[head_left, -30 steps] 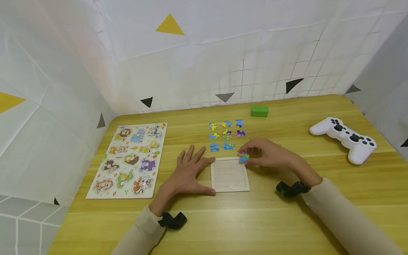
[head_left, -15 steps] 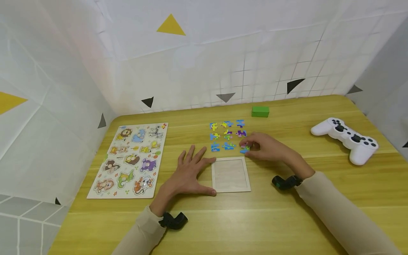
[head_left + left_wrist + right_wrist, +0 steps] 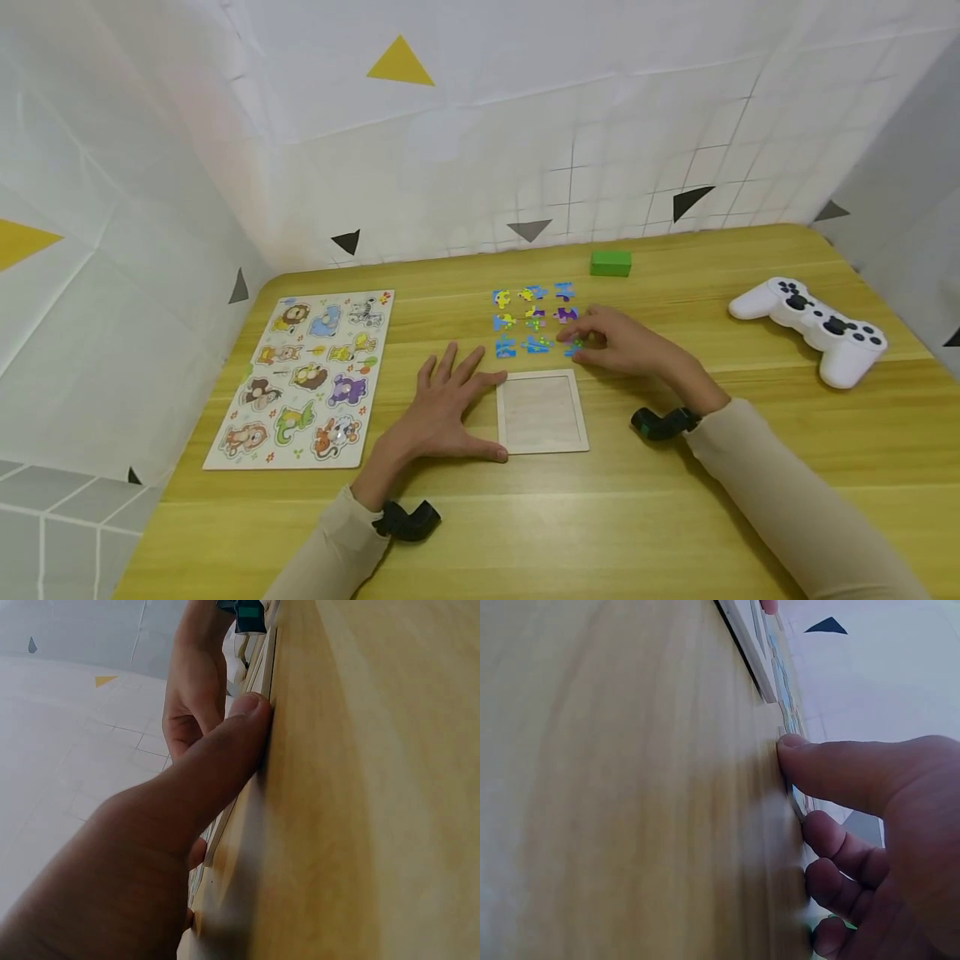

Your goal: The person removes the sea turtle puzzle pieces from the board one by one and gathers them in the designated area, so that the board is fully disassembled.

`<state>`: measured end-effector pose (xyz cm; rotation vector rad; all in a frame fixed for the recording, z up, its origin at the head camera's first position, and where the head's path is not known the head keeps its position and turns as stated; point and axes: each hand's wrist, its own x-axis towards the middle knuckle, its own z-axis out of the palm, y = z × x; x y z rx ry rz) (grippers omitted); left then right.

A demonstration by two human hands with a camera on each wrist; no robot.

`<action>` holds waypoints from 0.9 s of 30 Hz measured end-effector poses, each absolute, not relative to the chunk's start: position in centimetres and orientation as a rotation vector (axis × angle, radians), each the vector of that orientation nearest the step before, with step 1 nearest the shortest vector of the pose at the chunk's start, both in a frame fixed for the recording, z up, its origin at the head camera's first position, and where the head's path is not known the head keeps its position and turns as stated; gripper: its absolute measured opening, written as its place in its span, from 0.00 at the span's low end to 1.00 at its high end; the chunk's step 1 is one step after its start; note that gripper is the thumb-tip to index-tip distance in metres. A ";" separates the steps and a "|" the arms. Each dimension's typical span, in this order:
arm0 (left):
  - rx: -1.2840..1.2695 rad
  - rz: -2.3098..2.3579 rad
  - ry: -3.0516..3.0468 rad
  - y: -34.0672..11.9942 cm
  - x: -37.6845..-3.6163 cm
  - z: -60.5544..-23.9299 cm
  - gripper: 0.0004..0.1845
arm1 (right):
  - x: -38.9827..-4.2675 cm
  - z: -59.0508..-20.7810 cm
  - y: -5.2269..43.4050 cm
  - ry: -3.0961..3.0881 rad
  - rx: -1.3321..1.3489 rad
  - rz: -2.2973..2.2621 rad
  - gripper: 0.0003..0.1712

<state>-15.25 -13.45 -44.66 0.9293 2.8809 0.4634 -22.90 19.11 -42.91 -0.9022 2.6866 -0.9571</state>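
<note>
Head view: table [image 3: 675, 517] bears all items. Left hand [image 3: 442, 412] flat, fingers spread, thumb against frame tray [image 3: 542, 412], steadying it. Tray holds no pieces. Right hand [image 3: 622, 346] beyond tray, fingertips pinching puzzle piece [image 3: 576, 345] at table level, beside loose-piece grid [image 3: 532, 318]. Judged step: setting piece into grid; next move calls for clean release, neighbours undisturbed.
</note>
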 end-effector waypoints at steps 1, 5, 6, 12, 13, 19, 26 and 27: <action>0.930 0.465 2.879 -13.5 -15.2 -44.7 0.55 | -22.9 -42.9 19.1 2.682 -0.906 -0.966 0.17; 0.927 0.468 2.874 -13.5 -15.2 -44.7 0.55 | -22.8 -42.8 19.0 2.664 -0.916 -0.998 0.17; 0.927 0.471 2.873 -13.4 -15.2 -44.6 0.55 | -22.8 -42.8 19.0 2.662 -0.917 -1.002 0.17; 0.928 0.472 2.876 -13.3 -15.2 -44.7 0.54 | -22.8 -42.9 19.1 2.664 -0.925 -1.024 0.18; 0.928 0.472 2.876 -13.3 -15.2 -44.7 0.54 | -22.8 -43.0 19.1 2.669 -0.934 -1.028 0.18; 0.932 0.467 2.879 -13.3 -15.2 -44.6 0.55 | -23.0 -43.4 19.3 2.685 -0.945 -1.037 0.18; 0.939 0.477 2.876 -13.2 -15.3 -44.7 0.54 | -23.2 -43.7 19.6 2.680 -0.919 -1.032 0.19; 0.940 0.478 2.875 -13.2 -15.3 -44.7 0.54 | -23.2 -43.8 19.7 2.683 -0.913 -1.033 0.20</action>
